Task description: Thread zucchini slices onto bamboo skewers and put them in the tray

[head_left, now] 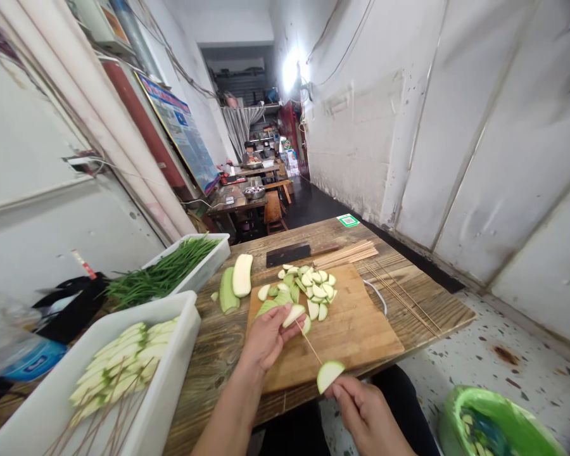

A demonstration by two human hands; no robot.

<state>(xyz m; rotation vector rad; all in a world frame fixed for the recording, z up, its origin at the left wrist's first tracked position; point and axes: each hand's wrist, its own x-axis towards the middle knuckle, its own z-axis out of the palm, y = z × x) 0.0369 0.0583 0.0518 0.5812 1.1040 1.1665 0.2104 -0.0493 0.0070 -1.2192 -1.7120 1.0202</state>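
My left hand (268,337) is over the cutting board (351,342), its fingers closed around a pale zucchini slice (293,315) with green skin. A thin bamboo skewer (308,342) runs from that slice down toward my right hand (361,408). Between the thumb and fingers of my right hand is a half-round zucchini slice (331,375), at the skewer's near end. Whether the skewer passes through this slice is hard to tell. A pile of cut zucchini slices (317,290) lies on the board beyond my hands.
Left of the board lie zucchini pieces (228,291). Behind it are a dark cleaver (289,254) and a bundle of bamboo skewers (346,254). White trays hold skewered slices (123,358) and long green stalks (171,269). A green bucket (498,405) stands at lower right.
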